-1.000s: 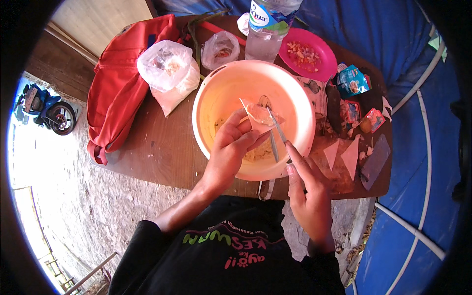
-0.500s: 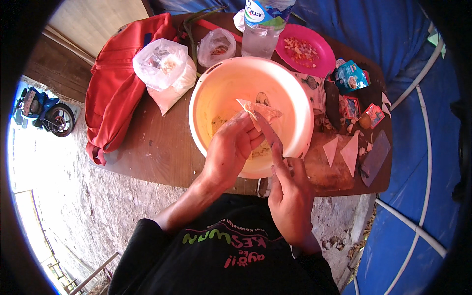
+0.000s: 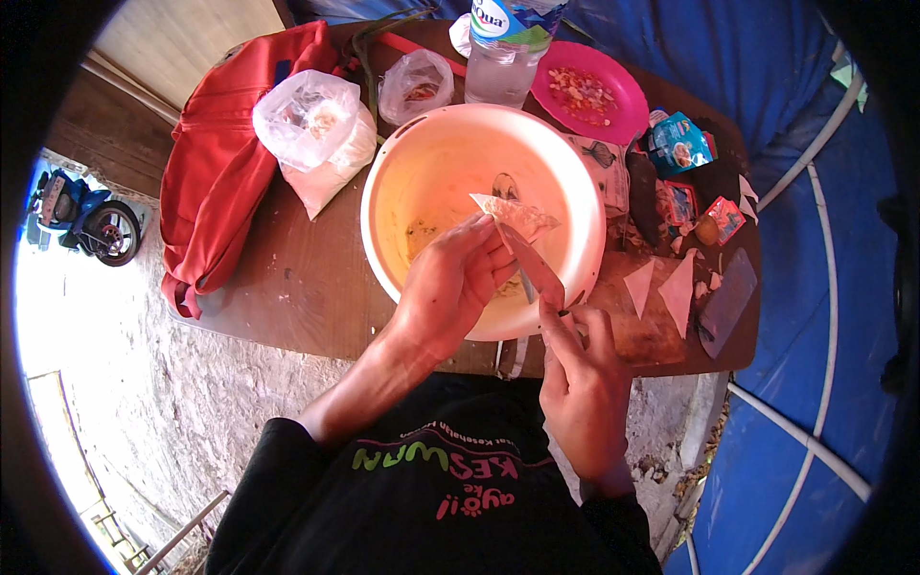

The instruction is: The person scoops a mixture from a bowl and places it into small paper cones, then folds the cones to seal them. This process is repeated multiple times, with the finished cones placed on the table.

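My left hand (image 3: 443, 292) is closed on a triangular pale piece of food (image 3: 525, 215), pinching its near left corner and holding it above a wide pale basin (image 3: 379, 206). In my right hand (image 3: 586, 388) is a knife (image 3: 539, 271), its handle mostly covered by my fingers. The blade slants up and left, its tip by the near edge of the piece, next to my left fingertips; whether it touches cannot be made out. Behind the piece, a metal spoon (image 3: 505, 186) partly shows inside the basin, with yellowish batter-like residue (image 3: 420, 235) on the bottom.
Right of the basin, pale triangular pieces (image 3: 677, 292) lie on a wooden board (image 3: 644, 335) beside a flat grey blade (image 3: 728, 305). Behind stand a water bottle (image 3: 498, 77) and a pink plate (image 3: 628, 96) of chopped food. Left are a bag of white powder (image 3: 321, 144) and red cloth (image 3: 225, 163).
My right hand and the knife have moved a little right and toward me. The left hand keeps its hold on the triangular piece. The whole view has shifted slightly.
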Demonstrator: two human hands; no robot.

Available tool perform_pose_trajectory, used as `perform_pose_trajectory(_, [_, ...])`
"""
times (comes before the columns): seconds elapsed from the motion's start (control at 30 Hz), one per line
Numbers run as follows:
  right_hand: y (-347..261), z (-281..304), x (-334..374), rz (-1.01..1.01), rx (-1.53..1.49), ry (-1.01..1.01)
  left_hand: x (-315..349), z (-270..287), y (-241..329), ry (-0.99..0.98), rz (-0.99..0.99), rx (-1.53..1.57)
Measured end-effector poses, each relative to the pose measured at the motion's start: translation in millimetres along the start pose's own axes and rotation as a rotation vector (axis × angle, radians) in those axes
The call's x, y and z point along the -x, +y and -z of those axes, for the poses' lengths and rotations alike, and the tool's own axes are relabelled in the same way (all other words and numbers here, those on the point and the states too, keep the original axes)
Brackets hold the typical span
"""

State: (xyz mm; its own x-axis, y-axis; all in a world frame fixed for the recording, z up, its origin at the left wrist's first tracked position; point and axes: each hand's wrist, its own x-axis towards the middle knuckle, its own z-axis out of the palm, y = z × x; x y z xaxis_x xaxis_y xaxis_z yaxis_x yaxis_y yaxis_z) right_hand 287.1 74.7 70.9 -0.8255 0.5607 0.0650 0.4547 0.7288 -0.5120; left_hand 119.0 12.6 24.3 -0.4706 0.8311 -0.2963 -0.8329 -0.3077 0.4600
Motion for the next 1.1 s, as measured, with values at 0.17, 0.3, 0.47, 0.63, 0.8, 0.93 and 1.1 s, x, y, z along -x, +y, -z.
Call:
perform_pose_trajectory(0.17, [5, 7, 2, 0.024, 0.017, -0.022, -4, 7, -2, -0.011, 0.025, 0.0])
perform_pose_trajectory(0.3, [13, 10, 5, 0.083, 0.041, -0.043, -7, 12, -5, -0.02, 0.012, 0.004])
perform_pose_trajectory(0.47, [22, 19, 6, 0.079, -0.151, -0.047, -8, 12, -6, 0.072, -0.008, -0.034])
perform_pose_trajectory(0.63, [38, 23, 0, -0.237, -0.85, -0.074, -6, 8, 5, 0.021, -0.128, -0.004])
perform_pose_trajectory(0.8, [40, 1, -8, -0.17, -0.856, -0.002, 0, 2, 3, -0.055, -0.204, -0.059])
perform_pose_trajectory(0.93, [38, -13, -18, 0.16, -0.384, 0.183, 3, 1, 0, 0.005, -0.207, -0.135])
perform_pose_trajectory(1.1, [32, -22, -18, 0.188, -0.227, 0.225, 6, 2, -1, 0.004, -0.159, -0.152])
